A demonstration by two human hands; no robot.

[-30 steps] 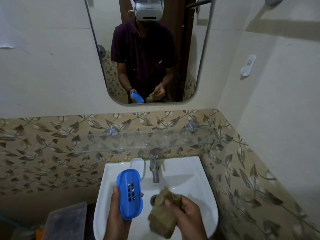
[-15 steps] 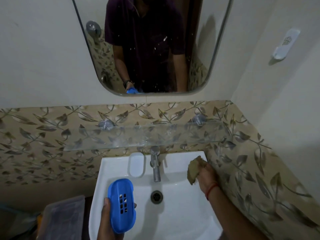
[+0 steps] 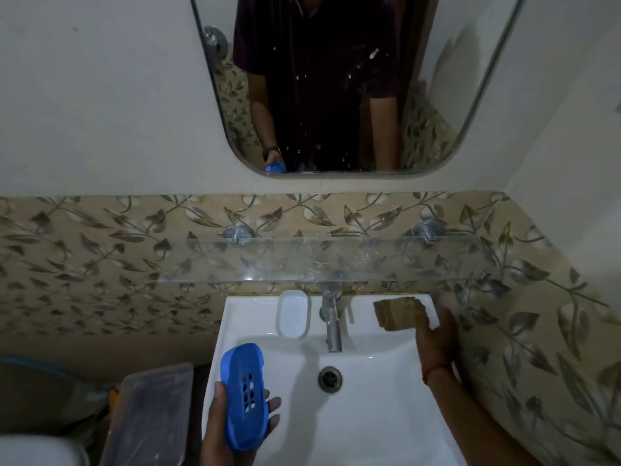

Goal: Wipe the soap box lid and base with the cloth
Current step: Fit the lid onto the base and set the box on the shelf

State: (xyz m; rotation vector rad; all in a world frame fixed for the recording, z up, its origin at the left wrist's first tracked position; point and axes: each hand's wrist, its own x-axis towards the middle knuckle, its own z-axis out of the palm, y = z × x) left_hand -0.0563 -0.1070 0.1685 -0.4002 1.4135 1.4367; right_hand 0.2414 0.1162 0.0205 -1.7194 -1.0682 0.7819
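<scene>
The blue soap box part point(image 3: 243, 395) is grasped by the left hand point(image 3: 228, 428), fingers curled round it, above the front left edge of the sink point(image 3: 369, 415). The brown cloth point(image 3: 396, 312) is laid on the back right corner and is touched by the right hand point(image 3: 435, 331), whose fingers look released.

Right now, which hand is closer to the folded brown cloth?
Right. The right hand is right beside the folded brown cloth; the left hand is across the white ceramic sink, holding the blue plastic soap box piece.
</scene>
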